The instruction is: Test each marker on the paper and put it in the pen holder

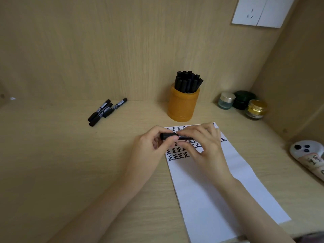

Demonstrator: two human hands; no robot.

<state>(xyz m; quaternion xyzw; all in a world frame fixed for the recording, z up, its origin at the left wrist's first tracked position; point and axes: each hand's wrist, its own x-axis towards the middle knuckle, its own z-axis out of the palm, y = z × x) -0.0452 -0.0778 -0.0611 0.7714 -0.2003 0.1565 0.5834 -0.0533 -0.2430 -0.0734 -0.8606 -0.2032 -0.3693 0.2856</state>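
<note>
I hold one black marker [171, 136] level above the top of the white paper [208, 190]. My left hand [150, 144] pinches its cap end and my right hand [203, 142] grips the barrel. Rows of black written characters cover the upper part of the paper, partly hidden by my hands. Behind the paper stands the orange pen holder [183, 106], filled with several black markers [188, 82]. Three more black markers [105, 111] lie on the desk at the back left.
Three small jars [242, 104] sit in the back right corner. A white object with dark dots [308, 155] lies at the right edge. Wooden walls close the desk at the back and right. A white socket plate [259, 11] is on the wall.
</note>
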